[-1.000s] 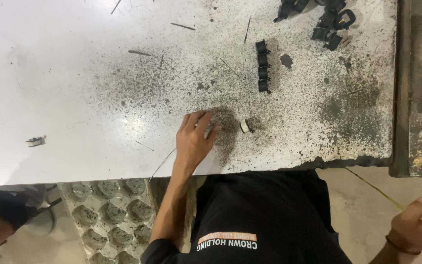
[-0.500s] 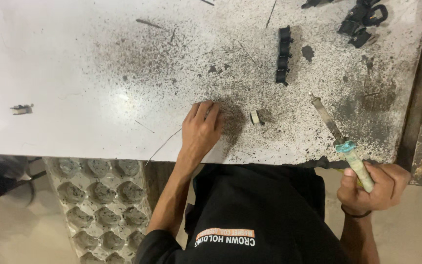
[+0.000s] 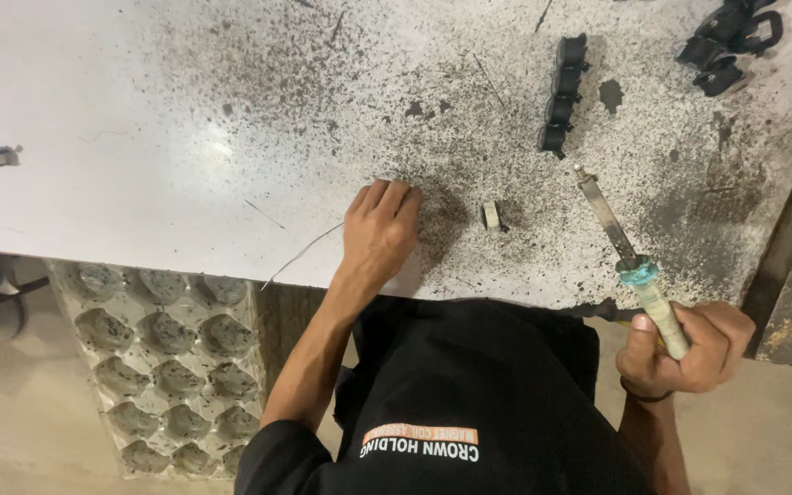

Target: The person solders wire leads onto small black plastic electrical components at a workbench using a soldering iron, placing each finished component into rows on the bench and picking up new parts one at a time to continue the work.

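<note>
Soldering iron (image 3: pixel 630 261) clenched in right fingers (image 3: pixel 689 353); left fingers (image 3: pixel 387 206) pinch wire (image 3: pixel 300 257) near small part (image 3: pixel 491 215).

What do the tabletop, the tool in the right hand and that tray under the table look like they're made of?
Tabletop: probably white laminate or painted board, glossy where light glares, speckled with dark scorch marks.
Soldering iron in the right hand: dull grey metal shaft, pale handle, likely plastic or wood, with a greenish collar.
Tray: likely moulded paper pulp, matt grey, dimpled like an egg tray.
</note>
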